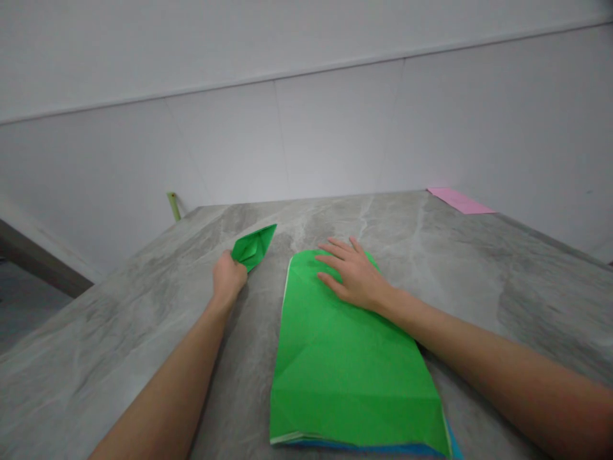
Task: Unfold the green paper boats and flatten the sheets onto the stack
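My left hand [230, 278] is closed on one end of a folded green paper boat [253, 248], whose pointed tip faces away to the upper right. To its right lies a stack of paper with a creased green sheet [354, 364] on top. Under that sheet, a strip of blue paper [454, 441] shows along the near edge. My right hand [354, 275] rests on the far part of the green sheet, fingers spread and nothing held in them.
The grey marbled table [143, 306] runs back to a white wall [330, 140]. A pink sheet of paper [460, 200] lies at the far right corner. Beyond the table's far left edge is a small green strip-like object [174, 206].
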{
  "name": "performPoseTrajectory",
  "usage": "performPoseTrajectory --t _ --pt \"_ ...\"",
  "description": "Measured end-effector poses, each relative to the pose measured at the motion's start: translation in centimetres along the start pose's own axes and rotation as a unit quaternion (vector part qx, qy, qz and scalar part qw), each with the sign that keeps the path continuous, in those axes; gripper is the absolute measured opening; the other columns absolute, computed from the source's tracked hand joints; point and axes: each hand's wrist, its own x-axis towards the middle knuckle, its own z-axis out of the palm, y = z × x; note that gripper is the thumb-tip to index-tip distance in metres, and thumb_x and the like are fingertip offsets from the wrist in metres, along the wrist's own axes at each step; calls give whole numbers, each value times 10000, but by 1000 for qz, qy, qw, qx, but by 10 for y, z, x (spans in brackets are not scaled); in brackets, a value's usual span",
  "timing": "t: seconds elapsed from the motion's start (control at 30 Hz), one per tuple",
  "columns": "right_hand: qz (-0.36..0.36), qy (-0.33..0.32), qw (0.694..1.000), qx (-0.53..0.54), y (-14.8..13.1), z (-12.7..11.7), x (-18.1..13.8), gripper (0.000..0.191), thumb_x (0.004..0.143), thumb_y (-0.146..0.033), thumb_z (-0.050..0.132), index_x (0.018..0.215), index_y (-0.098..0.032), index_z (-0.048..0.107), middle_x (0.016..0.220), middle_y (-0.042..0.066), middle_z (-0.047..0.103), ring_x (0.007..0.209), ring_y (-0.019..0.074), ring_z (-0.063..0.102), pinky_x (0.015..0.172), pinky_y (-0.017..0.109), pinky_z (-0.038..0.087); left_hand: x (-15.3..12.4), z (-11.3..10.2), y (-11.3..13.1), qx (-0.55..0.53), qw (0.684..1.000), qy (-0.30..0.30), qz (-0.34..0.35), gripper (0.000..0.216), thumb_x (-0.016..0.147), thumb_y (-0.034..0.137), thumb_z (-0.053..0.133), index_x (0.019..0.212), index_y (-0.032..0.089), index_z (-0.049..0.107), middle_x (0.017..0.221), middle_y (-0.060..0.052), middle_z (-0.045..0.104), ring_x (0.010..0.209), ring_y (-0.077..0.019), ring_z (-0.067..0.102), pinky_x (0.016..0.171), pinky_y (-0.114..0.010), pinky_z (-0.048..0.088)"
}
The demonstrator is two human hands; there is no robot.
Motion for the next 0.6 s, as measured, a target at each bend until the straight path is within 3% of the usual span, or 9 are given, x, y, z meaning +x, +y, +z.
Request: performPoseTrajectory --t 0.07,0.13,0.17,0.23,0.33,0.43,0.5,0.6 --pt "4 44 995 85 -16 -11 2 341 941 -326 513 1181 -152 683 1150 104 722 1059 236 649 984 420 466 -16 -6 22 -29 999 23 36 391 847 93 386 1165 60 610 1111 -228 679 1100 -355 633 912 -429 466" --pt "7 77 985 151 -32 -21 3 312 934 -307 531 1165 -164 683 977 58 751 810 164 667 793 305 510 -38 -11 48 -86 991 42 97 455 861 99 369 1278 125 548 1205 -140 658 1140 -272 614 973 -367 454" --pt "10 98 982 162 -37 -25 3 302 931 -311 538 1151 -165 684 934 49 746 752 151 650 739 284 499 -50 -12 60 -177 970 45 163 481 832 78 387 1282 131 549 1234 -123 645 1160 -256 598 1012 -364 435" --pt "31 147 979 140 -44 -32 3 278 923 -333 550 1076 -150 692 864 52 723 711 153 617 676 275 462 -72 -12 79 -328 912 -18 246 508 771 57 442 1252 159 572 1250 -86 638 1159 -239 589 1038 -376 424" --pt "74 184 976 92 -44 -40 4 205 914 -269 527 960 -151 689 785 48 692 685 155 596 640 272 410 -92 -8 87 -486 840 -140 196 430 714 91 572 1132 176 629 1031 -50 700 1011 -241 641 913 -377 497" --pt "98 148 982 61 -40 -46 6 181 892 -242 526 918 -172 691 741 31 685 642 147 587 614 269 369 -96 1 78 -571 784 -226 91 207 757 250 673 941 155 664 802 -34 677 784 -210 649 720 -329 519" --pt "131 104 985 41 -39 -48 7 200 875 -329 564 898 -171 685 710 31 675 603 152 572 578 274 337 -96 8 70 -583 768 -256 64 229 794 374 682 807 147 660 679 -20 622 655 -178 604 614 -295 488" --pt "163 53 985 29 -42 -47 9 283 865 -430 564 902 -169 667 719 46 681 595 163 575 547 276 316 -96 18 60 -575 781 -237 64 342 811 458 668 653 160 613 535 15 488 544 -142 511 515 -258 414"
